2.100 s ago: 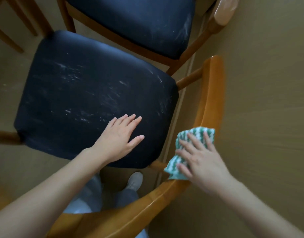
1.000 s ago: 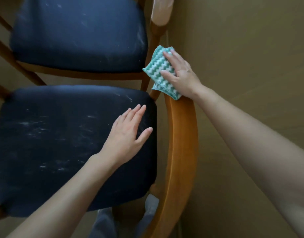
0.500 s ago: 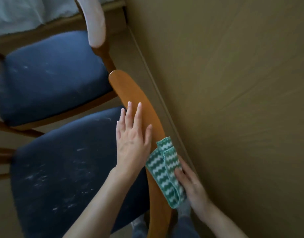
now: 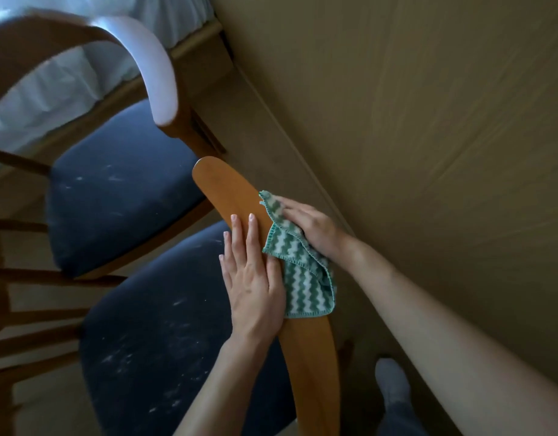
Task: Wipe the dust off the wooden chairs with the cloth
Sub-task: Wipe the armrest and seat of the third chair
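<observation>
2 wooden chairs with dark blue padded seats stand side by side along a plain tan wall [image 4: 428, 136]. The person is bent over the nearer chair, whose curved honey-brown wooden top rail [image 4: 230, 193] sweeps from the middle of the view down to the bottom edge.

The green-and-white zigzag cloth with stitched green edging [image 4: 299, 278] is draped over that rail about midway along it, hanging mostly on the wall side. The right hand [image 4: 315, 229] lies on the cloth's upper part, fingers laid out rather than curled, pressing the fabric against the wood; the fingertips are blurred. The left hand [image 4: 254, 278] is flat and relaxed on the seat side of the same rail, fingers straight and together, pointing along the wood, with its thumb just touching the cloth's edge. It grasps nothing.

Below the left forearm, the nearer chair's seat [image 4: 152, 347] is flecked with pale dust. The farther chair's seat [image 4: 120, 190] shows fainter specks, and its bent back rail [image 4: 155, 67] glares white in the light. White fabric [image 4: 60, 86] hangs behind it. A foot in a grey sock [image 4: 392, 382] stands by the wall.
</observation>
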`<move>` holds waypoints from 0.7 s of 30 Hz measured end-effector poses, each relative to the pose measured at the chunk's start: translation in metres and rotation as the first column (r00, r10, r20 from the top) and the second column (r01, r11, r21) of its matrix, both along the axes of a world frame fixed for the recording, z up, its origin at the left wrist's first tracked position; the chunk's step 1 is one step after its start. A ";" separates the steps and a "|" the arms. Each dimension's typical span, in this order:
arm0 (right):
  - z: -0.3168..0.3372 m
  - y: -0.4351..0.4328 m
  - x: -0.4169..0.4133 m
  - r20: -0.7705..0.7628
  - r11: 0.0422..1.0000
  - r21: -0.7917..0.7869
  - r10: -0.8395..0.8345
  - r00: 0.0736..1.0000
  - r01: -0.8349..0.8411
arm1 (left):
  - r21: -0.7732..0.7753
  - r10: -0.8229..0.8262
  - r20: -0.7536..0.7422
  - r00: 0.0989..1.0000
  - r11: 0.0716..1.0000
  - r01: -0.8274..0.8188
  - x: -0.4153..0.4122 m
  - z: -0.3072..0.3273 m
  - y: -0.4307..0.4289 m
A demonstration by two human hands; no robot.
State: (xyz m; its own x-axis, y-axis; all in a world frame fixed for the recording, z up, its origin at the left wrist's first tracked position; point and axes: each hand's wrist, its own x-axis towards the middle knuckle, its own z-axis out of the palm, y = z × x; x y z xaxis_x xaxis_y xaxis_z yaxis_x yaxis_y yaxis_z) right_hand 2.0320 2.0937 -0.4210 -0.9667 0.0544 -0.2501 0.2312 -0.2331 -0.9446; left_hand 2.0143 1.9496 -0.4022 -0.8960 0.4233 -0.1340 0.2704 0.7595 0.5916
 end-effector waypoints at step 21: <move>0.012 -0.044 0.101 0.281 0.946 -0.159 -0.231 0.931 0.283 | -0.017 -0.111 0.083 0.990 0.993 0.113 0.005 0.027 -0.017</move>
